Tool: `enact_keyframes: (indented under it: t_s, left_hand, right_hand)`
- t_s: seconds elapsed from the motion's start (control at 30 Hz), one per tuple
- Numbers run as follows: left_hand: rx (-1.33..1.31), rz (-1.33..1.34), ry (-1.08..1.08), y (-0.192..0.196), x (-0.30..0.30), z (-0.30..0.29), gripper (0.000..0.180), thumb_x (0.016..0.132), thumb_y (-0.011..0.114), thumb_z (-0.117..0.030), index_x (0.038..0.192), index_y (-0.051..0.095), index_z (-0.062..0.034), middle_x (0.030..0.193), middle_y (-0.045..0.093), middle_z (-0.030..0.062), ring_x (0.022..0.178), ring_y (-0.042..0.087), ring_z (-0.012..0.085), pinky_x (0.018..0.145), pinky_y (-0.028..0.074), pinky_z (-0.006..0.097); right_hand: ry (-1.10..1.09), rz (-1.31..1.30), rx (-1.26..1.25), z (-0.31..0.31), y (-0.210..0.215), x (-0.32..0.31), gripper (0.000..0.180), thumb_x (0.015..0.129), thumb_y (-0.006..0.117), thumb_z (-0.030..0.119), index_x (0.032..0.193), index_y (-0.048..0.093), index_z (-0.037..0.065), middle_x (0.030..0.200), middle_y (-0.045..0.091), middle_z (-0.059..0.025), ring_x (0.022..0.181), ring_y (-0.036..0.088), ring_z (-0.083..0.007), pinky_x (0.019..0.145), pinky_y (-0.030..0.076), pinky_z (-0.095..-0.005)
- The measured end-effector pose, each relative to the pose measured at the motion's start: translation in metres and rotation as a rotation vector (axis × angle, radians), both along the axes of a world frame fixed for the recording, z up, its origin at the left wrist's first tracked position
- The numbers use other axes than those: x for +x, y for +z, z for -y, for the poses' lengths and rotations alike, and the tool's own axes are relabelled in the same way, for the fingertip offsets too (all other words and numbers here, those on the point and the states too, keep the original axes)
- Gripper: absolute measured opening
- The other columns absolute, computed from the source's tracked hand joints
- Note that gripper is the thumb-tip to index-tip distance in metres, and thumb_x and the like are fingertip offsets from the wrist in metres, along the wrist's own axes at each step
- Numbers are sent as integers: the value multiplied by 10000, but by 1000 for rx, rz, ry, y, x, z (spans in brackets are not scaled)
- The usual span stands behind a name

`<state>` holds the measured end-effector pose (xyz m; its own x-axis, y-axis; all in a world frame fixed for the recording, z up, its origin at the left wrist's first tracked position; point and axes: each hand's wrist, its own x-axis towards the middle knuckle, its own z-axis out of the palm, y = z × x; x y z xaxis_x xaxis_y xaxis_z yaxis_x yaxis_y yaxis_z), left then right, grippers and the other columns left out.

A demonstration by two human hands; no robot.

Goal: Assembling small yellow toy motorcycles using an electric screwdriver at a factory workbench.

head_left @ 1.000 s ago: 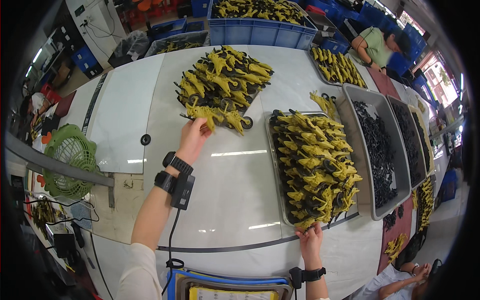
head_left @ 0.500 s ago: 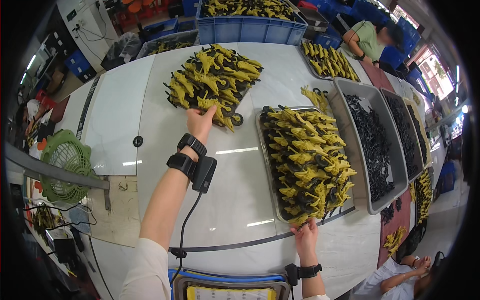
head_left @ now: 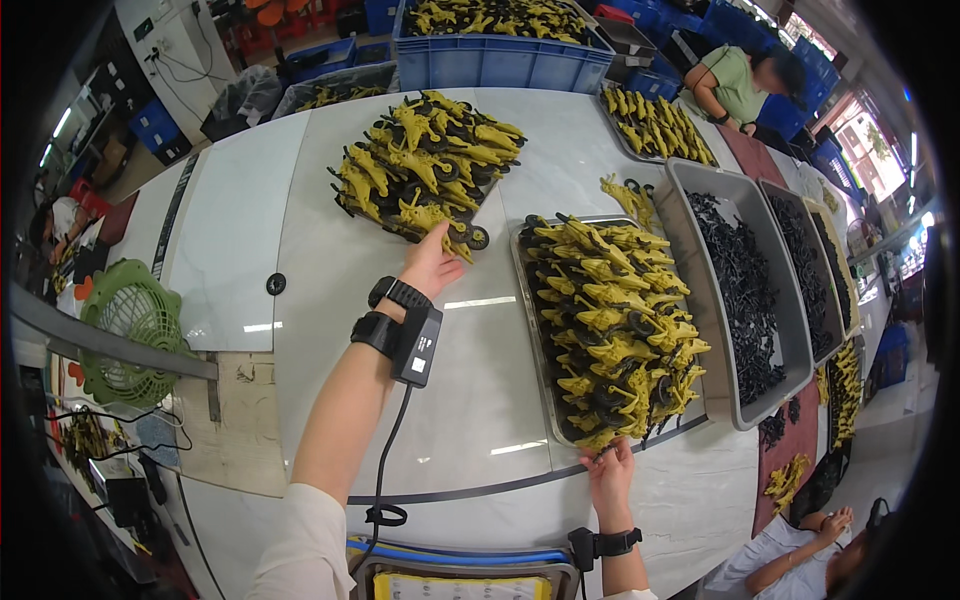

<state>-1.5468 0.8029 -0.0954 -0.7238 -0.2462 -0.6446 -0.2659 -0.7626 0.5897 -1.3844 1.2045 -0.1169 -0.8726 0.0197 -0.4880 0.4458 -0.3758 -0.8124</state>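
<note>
At the near edge of the left pile of yellow plastic toy parts (head_left: 425, 165), my left hand (head_left: 432, 264) is closed on a yellow toy part (head_left: 458, 250). A black wheel (head_left: 478, 238) shows just beside its fingers. Part of a tray edge shows under that pile. My right hand (head_left: 608, 478) has its fingers closed at the near end of a metal tray (head_left: 535, 345), palm partly up. Heaped on this tray are rows of yellow toy parts (head_left: 615, 320) with black wheels. The parts hide much of the tray rim at my right fingertips.
Right of the tray stands a grey bin (head_left: 700, 300) of small black parts, with more bins beyond. A loose black wheel (head_left: 275, 284) lies at left, near a green basket (head_left: 135, 320). A blue crate (head_left: 505, 62) stands behind. A person (head_left: 735, 85) sits at the far right.
My left hand has moved a little right and nearer along the pile's edge, its fingers now lower around the yellow part. My right hand stays at the tray.
</note>
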Motion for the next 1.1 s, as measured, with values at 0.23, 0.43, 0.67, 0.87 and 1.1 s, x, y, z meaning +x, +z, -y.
enact_keyframes:
  t_s: [0.23, 0.43, 0.67, 0.87, 1.1]
  left_hand:
    - [-134, -33, 58, 3, -1, 19, 497, 861, 618, -366, 1170, 471, -6, 1112, 538, 154, 994, 560, 296, 860, 481, 421]
    - [-160, -191, 144, -8, 0, 42, 340, 918, 566, -242, 1191, 489, -54, 1115, 593, 97, 989, 589, 217, 888, 471, 390]
    - [-181, -236, 284, -15, 1, 35, 299, 912, 560, -185, 1177, 505, -58, 1102, 607, 66, 955, 605, 208, 823, 491, 346]
    - [69, -164, 332, 5, 4, 31, 340, 837, 618, -224, 1104, 517, -38, 1066, 583, 101, 920, 581, 221, 779, 484, 375]
    - [-156, -244, 222, -3, 9, 30, 260, 811, 602, -182, 1025, 544, -48, 1009, 582, 109, 926, 563, 235, 812, 457, 421]
  right_hand:
    - [8, -14, -7, 0, 4, 0, 166, 894, 409, -7, 1044, 477, 19, 776, 544, -28, 673, 605, -145, 609, 553, -295]
    - [9, 1, 15, 4, 5, 1, 161, 905, 411, 6, 1046, 484, 32, 748, 520, -10, 643, 573, -115, 614, 552, -289]
    - [13, -17, 3, 4, 7, 0, 159, 909, 419, 12, 1053, 485, 29, 746, 519, 1, 635, 562, -96, 613, 556, -287]
    - [-18, -28, -4, 2, 1, 0, 152, 911, 435, 16, 1055, 482, 26, 782, 547, -14, 645, 578, -103, 616, 559, -288]
    - [3, -38, -16, -3, -3, 3, 165, 911, 425, 15, 1067, 479, 15, 818, 560, -34, 678, 599, -142, 608, 552, -297]
